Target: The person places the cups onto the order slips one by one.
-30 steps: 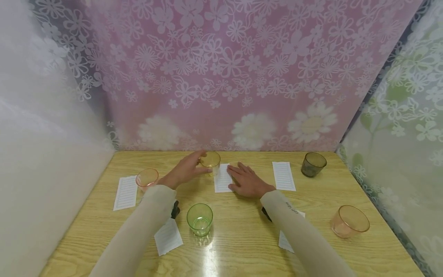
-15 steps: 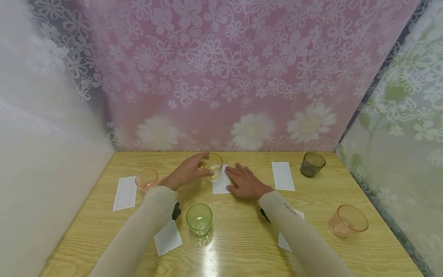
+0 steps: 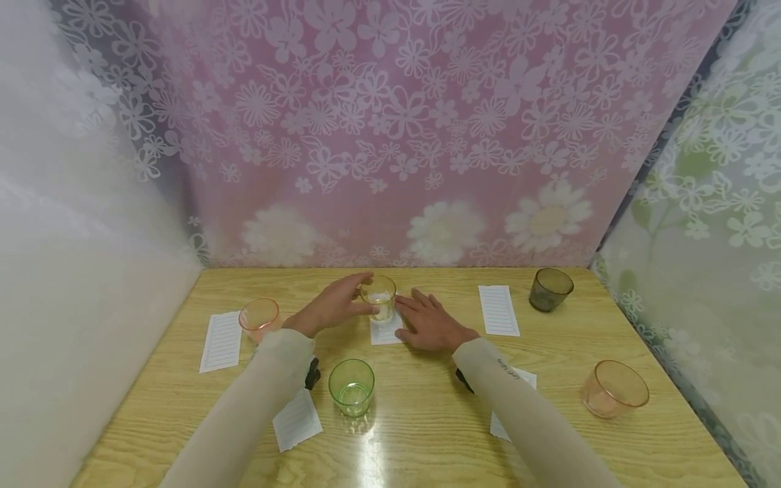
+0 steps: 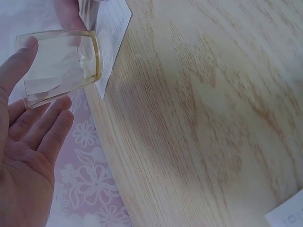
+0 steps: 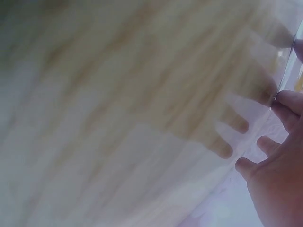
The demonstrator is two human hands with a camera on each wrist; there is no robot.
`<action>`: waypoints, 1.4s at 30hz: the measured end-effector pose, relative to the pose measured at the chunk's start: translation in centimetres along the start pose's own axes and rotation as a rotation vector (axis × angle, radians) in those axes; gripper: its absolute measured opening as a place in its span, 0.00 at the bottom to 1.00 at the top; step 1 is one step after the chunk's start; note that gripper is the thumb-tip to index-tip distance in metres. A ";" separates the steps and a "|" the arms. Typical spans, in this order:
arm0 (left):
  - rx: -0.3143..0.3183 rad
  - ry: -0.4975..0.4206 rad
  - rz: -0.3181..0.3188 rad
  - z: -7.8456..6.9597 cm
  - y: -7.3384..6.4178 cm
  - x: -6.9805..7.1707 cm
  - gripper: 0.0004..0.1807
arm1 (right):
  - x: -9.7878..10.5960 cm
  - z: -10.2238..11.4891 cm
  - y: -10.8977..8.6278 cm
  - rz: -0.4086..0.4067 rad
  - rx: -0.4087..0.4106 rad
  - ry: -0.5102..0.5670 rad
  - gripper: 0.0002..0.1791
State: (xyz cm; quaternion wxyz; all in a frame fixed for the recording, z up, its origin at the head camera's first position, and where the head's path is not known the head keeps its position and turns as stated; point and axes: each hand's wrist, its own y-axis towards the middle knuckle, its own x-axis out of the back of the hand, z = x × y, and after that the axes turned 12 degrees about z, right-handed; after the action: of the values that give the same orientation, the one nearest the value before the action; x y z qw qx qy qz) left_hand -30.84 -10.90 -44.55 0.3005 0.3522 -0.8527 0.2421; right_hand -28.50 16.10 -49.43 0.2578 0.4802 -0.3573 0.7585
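Wooden surface (image 3: pixel 427 407) w/ floral curtain walls on far, left & right sides. Both forearms in beige sleeves reach in from the near edge toward the far centre.

Left hand (image 3: pixel 332 308) wraps its thumb & fingers round a clear yellowish cup (image 3: pixel 379 296), gripping it from the left; in the left wrist view the cup (image 4: pixel 59 64) sits betw. thumb & fingers (image 4: pixel 45 127), its base over the lined paper slip (image 3: pixel 384 330) at far centre.

Right hand (image 3: pixel 430 322) lies flat w/ fingers spread, pressing down on the right part of that same slip, just beside the cup. Right wrist view is blurred; only fingertips (image 5: pixel 284 101) on the pale paper can be made out.

Other cups, all standing apart: orange cup (image 3: pixel 615 388) near right, green cup (image 3: pixel 351 386) near centre, dark cup (image 3: pixel 551 289) far right, pink cup (image 3: pixel 259 318) left.

More lined slips: one far right (image 3: pixel 499 310) near the dark cup, one left (image 3: pixel 222 341) beside the pink cup, one near left (image 3: pixel 297 420) by the green cup, one partly under the right sleeve (image 3: pixel 503 423).
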 end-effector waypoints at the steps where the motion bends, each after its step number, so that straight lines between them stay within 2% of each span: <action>1: 0.004 -0.005 0.001 0.0 0.0 0.0 0.47 | 0.0 0.0 0.0 0.004 -0.003 -0.006 0.40; 20: -0.005 -0.019 0.028 0.2 0.1 -0.9 0.47 | -0.3 0.5 0.0 0.023 -0.017 -0.002 0.41; 37: -0.025 0.040 0.027 0.0 -0.1 -1.0 0.46 | -0.3 0.5 0.0 0.024 -0.029 -0.012 0.42; 42: -0.022 0.052 0.023 0.2 0.0 -0.9 0.51 | -0.3 0.2 -0.1 0.012 -0.029 -0.001 0.44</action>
State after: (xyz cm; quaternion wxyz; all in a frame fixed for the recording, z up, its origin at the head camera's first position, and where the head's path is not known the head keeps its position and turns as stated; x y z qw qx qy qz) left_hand -30.40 -10.66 -45.31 0.3235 0.3328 -0.8512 0.2449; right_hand -28.20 16.02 -49.66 0.2600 0.4746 -0.3711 0.7546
